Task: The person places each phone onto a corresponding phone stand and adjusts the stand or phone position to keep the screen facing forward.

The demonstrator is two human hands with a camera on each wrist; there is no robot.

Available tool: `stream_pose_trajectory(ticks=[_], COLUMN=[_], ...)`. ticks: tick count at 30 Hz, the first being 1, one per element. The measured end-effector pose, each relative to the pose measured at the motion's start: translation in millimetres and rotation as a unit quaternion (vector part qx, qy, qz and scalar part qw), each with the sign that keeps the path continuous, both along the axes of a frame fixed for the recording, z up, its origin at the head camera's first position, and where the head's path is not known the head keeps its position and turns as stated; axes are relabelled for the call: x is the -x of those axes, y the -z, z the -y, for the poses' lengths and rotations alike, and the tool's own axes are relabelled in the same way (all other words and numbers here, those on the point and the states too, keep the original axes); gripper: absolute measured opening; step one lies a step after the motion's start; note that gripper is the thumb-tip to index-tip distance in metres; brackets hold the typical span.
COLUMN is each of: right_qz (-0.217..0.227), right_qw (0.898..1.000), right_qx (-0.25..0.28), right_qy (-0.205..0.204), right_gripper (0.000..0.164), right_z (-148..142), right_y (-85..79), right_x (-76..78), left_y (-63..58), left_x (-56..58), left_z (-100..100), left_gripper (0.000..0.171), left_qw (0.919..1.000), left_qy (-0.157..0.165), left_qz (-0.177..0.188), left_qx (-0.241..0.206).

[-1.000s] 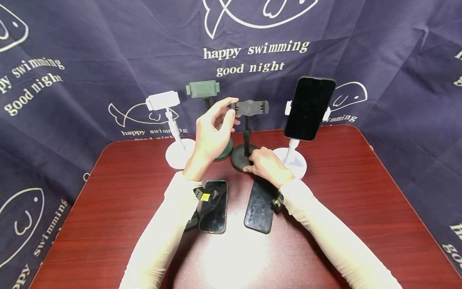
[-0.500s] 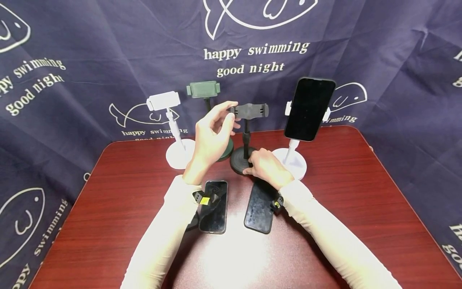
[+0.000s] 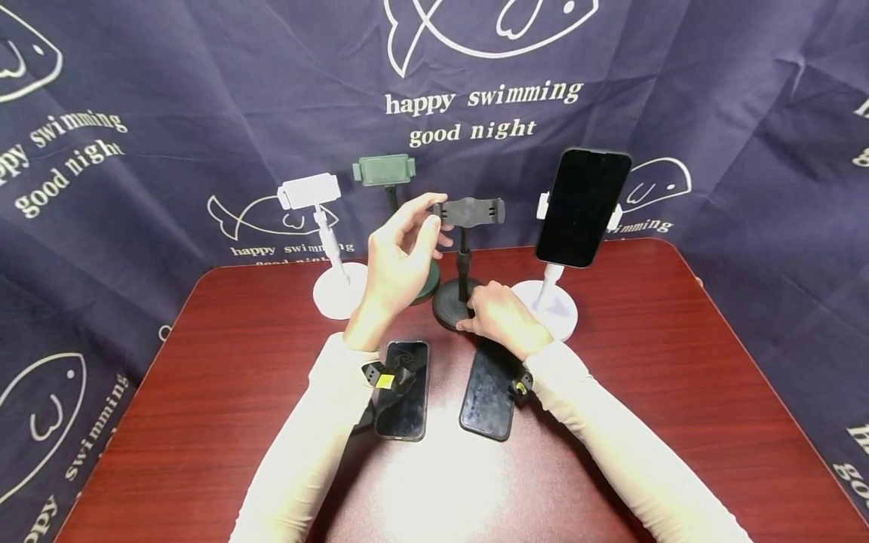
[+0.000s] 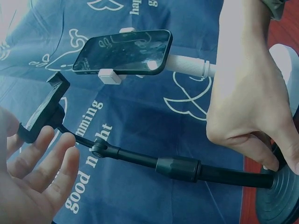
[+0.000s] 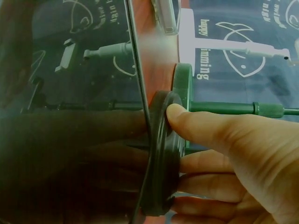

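Observation:
A black phone stand (image 3: 464, 264) stands upright near the back middle of the table. My left hand (image 3: 398, 256) pinches the left end of its clamp (image 3: 470, 212) between thumb and forefinger, the other fingers lying loosely behind. In the left wrist view the clamp (image 4: 46, 109) leans at the top of the jointed stem. Down at the round base (image 5: 161, 158), my right hand (image 5: 238, 149) grips with the thumb on the rim and the fingers spread across its top. Two dark phones (image 3: 402, 400) (image 3: 487, 400) lie face up in front, the right one partly below my right wrist.
A white phone stand (image 3: 339, 290) and a green phone stand (image 3: 385, 171) stand to the left. At the right, another white stand (image 3: 560, 313) holds a black phone (image 3: 584, 207). A dark object (image 3: 364, 418) lies partly under my left forearm. A blue printed cloth (image 3: 271, 90) hangs behind.
The black stand's clamp has come slightly lower in the head view, tilting a little, with my left fingers still on it. The base has shifted slightly toward me under my right hand.

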State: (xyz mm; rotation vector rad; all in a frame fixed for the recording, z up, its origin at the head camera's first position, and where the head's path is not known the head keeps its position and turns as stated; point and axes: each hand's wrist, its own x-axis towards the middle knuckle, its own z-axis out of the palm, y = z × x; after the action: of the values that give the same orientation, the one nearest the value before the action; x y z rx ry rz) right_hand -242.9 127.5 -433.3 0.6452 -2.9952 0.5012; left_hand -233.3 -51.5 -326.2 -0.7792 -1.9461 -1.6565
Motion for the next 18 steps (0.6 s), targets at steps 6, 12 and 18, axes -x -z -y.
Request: stream_pose_trajectory(ticks=[6, 12, 18], right_qz=[-0.006, -0.011, -0.015], right_qw=[1.000, 1.000, 1.000], right_qx=[0.004, 0.006, 0.020], right_qy=[-0.003, -0.005, -0.015], right_gripper=[0.038, 0.038, 0.027], right_z=[0.5, 0.1, -3.5], right_y=[0.7, 2.4, 3.1], right_x=[-1.7, -2.8, -2.4], left_y=[1.1, 2.9, 2.7], left_x=[-1.6, -2.3, -2.8], left_z=[-0.4, -0.6, -0.9], left_gripper=[0.029, 0.030, 0.031], left_qw=[1.0000, 1.0000, 0.9999], left_qy=[0.002, 0.004, 0.008], left_qz=[-0.001, 0.002, 0.003], left_qx=[-0.005, -0.006, -0.008])
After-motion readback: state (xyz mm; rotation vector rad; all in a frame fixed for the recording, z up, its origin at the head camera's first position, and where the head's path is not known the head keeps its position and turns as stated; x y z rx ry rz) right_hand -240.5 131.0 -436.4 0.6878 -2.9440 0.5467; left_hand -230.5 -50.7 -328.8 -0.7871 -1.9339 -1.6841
